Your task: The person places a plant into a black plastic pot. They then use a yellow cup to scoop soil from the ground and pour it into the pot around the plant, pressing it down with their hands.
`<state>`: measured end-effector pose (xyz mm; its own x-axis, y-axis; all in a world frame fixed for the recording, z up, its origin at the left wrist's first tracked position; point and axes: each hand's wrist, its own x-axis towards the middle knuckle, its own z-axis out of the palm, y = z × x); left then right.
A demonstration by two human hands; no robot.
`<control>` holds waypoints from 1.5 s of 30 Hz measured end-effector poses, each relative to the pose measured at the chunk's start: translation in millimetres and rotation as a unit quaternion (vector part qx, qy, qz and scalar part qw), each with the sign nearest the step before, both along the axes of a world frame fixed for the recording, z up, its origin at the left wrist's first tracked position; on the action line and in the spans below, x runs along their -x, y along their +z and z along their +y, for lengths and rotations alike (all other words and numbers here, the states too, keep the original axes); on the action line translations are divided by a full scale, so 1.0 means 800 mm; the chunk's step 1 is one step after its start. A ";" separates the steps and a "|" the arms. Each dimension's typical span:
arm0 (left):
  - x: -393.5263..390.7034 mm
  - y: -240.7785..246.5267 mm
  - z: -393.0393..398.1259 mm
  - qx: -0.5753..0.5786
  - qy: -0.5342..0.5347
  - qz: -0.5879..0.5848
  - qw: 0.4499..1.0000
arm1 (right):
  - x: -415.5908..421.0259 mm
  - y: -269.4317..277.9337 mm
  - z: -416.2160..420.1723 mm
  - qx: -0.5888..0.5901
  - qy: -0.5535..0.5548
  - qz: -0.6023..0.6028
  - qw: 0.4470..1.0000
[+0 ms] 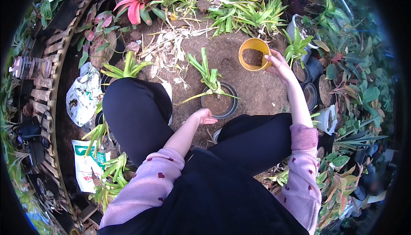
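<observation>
A yellow plastic pot (244, 46) with brown soil (252, 57) in its bottom is tilted towards me. My right hand (279, 65) grips its right rim, thumb at the lip. Between my knees stands a black round pot (233, 109) filled with soil. A trimmed green bromeliad-like plant (210, 79) rises from it, leaning up and left, with two long leaves spread over the rim. My left hand (205, 117) is at the pot's near left edge, fingers stretched out and holding nothing. Whether the fingertips touch the rim is hard to tell.
Dry leaves (163, 49) litter the ground. Uprooted green plants (247, 13) lie at the far side, near a red bromeliad (139, 2). Black pots (309, 95) stand at right. A white plastic bag (84, 90) sits left, by a slatted wooden edge (48, 82). Another person (369, 177) is at lower right.
</observation>
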<state>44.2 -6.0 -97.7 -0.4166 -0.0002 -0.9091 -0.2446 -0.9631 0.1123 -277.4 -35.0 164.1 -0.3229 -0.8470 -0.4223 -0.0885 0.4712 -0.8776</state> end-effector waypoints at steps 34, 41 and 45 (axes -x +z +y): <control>-0.012 -0.017 -0.014 0.339 0.084 -0.041 0.936 | -0.039 -0.043 0.047 -0.170 0.187 0.345 0.904; -0.015 -0.033 -0.015 0.465 -0.055 -0.082 0.880 | -0.048 -0.037 0.042 -0.172 0.182 0.306 0.919; -0.015 -0.032 -0.016 0.514 -0.112 -0.104 0.844 | -0.040 -0.032 0.039 -0.152 0.247 0.322 0.901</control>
